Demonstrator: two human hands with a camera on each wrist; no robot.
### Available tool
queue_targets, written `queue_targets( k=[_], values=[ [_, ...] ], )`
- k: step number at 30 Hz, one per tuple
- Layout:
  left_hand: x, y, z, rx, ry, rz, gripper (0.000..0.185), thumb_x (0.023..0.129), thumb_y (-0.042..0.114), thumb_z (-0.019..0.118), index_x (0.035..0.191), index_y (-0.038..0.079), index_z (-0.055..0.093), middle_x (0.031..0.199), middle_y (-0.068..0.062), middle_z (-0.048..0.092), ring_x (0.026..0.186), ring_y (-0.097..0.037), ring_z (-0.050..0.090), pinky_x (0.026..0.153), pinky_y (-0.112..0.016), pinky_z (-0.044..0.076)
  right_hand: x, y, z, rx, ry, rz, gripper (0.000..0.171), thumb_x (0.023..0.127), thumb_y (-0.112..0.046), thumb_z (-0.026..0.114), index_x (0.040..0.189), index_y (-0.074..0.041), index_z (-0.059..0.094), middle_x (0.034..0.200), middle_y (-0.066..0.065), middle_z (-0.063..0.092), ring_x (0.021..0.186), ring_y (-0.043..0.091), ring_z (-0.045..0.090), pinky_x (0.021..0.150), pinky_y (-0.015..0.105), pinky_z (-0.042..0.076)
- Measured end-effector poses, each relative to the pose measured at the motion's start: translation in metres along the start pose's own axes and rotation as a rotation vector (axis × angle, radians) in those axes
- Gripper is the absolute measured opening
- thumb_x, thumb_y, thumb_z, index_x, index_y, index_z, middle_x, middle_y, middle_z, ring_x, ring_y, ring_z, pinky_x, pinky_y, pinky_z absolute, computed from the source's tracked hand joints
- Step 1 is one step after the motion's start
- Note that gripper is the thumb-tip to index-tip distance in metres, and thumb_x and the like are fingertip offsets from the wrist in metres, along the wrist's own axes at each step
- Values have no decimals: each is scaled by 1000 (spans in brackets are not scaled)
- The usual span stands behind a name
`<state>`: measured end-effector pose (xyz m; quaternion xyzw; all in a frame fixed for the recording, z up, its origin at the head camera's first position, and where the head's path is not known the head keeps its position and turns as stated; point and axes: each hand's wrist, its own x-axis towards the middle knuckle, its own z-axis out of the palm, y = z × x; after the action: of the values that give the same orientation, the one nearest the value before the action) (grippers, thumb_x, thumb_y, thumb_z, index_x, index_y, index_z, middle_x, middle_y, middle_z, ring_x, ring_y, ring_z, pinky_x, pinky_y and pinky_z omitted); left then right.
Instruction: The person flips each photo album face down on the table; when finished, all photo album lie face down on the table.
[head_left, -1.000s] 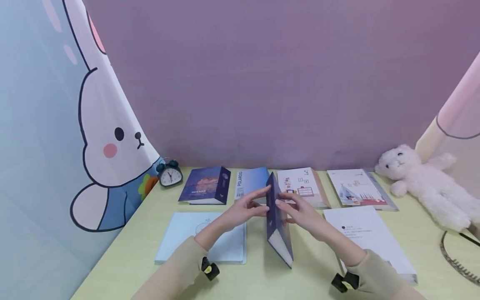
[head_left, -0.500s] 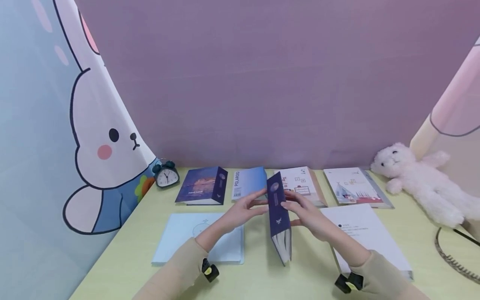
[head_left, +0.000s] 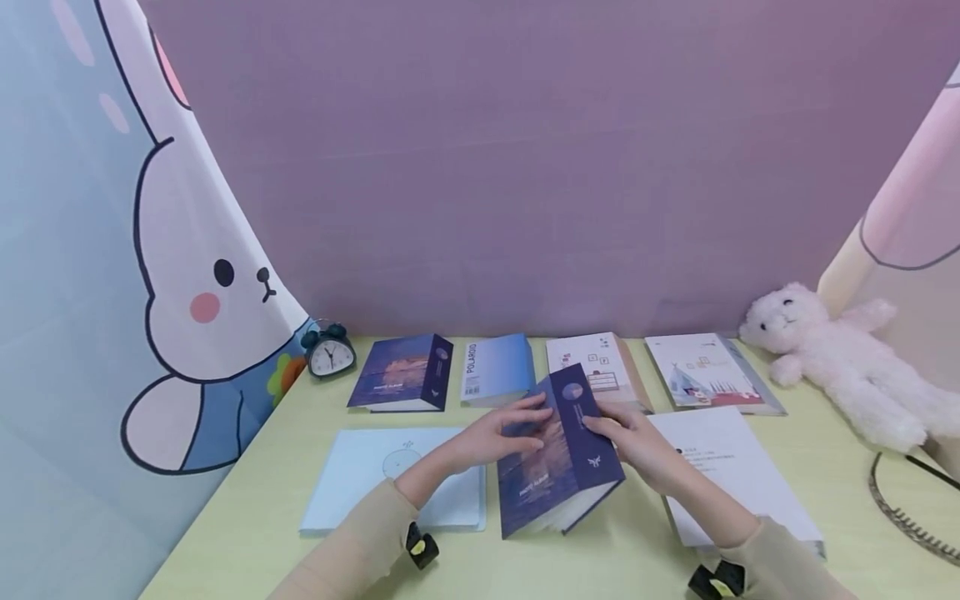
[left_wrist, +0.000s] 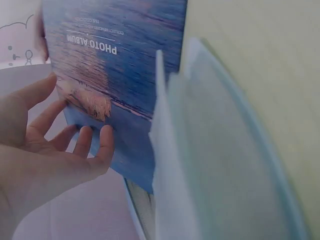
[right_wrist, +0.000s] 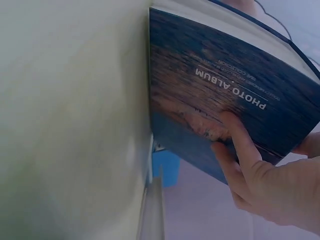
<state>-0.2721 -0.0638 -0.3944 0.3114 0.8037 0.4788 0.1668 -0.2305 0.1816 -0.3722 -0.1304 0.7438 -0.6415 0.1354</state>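
Note:
A dark blue photo album (head_left: 536, 479) with a sunset sea cover stands tilted in the middle of the table, spine to the right. My left hand (head_left: 491, 437) touches its front cover with fingers and thumb. In the left wrist view, the fingertips of that hand (left_wrist: 50, 150) lie against the printed cover (left_wrist: 125, 85). My right hand (head_left: 648, 450) holds the album at the spine, thumb on the spine. Its other fingers (right_wrist: 245, 150) are spread on the back cover in the right wrist view. The album's lower page edges hang slightly apart.
A light blue notebook (head_left: 360, 475) lies left, a white book (head_left: 742, 475) right. Behind stand another photo album (head_left: 390, 371), a blue Polaroid album (head_left: 495, 367) and two illustrated albums (head_left: 581, 354). An alarm clock (head_left: 330, 357), plush toy (head_left: 817, 358) and hair band (head_left: 911, 525) lie around.
The album has turned from edge-on, through its spine facing me, to showing its front cover. My left hand has shifted onto that cover, and my right hand has moved slightly right.

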Motion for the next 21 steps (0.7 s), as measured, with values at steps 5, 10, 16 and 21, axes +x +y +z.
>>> queue_targets(
  k=[5,10,16,21],
  values=[
    [-1,-1,2,-2,-45,-10,43,93,27,59,135,27,51,153,14,25,145,-19,15,113,-46,29,-2,7,-5,-31,69,56,58,95,-27,54,141,4,36,131,23,53,94,10,63,81,30,54],
    [-1,-2,2,6,-61,-24,39,92,27,60,131,25,56,152,13,30,143,-18,21,110,-43,34,-5,7,-7,-83,134,69,57,92,-26,59,138,2,40,133,23,46,89,12,63,75,29,56],
    [-5,-5,2,31,-93,-34,39,92,25,60,131,21,57,150,8,35,141,-19,26,109,-41,36,-9,12,-9,-118,158,46,61,91,-18,61,142,0,33,130,26,43,89,17,65,72,30,57],
    [-7,-10,1,44,-99,-52,40,92,24,60,132,17,56,150,4,35,141,-21,25,111,-42,34,-9,18,-13,-154,164,61,63,89,-14,63,143,2,32,126,26,47,88,18,65,71,31,58]
  ],
)
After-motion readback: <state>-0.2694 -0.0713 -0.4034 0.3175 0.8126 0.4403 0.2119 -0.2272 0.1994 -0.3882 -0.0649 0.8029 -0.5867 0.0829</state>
